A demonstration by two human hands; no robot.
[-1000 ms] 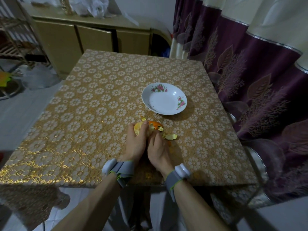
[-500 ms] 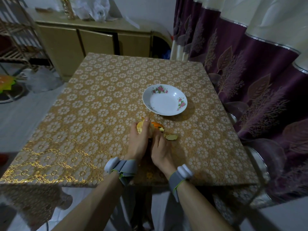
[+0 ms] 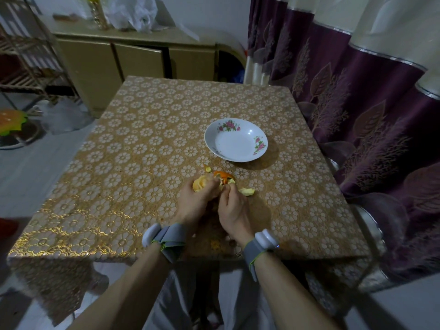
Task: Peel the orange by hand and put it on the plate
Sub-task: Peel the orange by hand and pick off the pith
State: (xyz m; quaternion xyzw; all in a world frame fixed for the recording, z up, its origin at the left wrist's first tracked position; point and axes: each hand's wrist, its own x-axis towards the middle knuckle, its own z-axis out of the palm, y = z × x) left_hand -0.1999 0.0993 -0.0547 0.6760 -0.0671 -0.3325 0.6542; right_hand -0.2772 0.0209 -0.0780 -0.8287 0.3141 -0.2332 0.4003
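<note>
Head view: both hands (image 3: 212, 201) grip half-peeled orange (image 3: 201, 183) nr plate (image 3: 235, 140).

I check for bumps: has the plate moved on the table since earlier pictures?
No. The plate sits on the same flower cells of the tablecloth, near the right edge; only the camera shifted.

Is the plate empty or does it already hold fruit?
Empty. The plate shows only its bare white inside; the orange is in the left hand, short of it.
</note>
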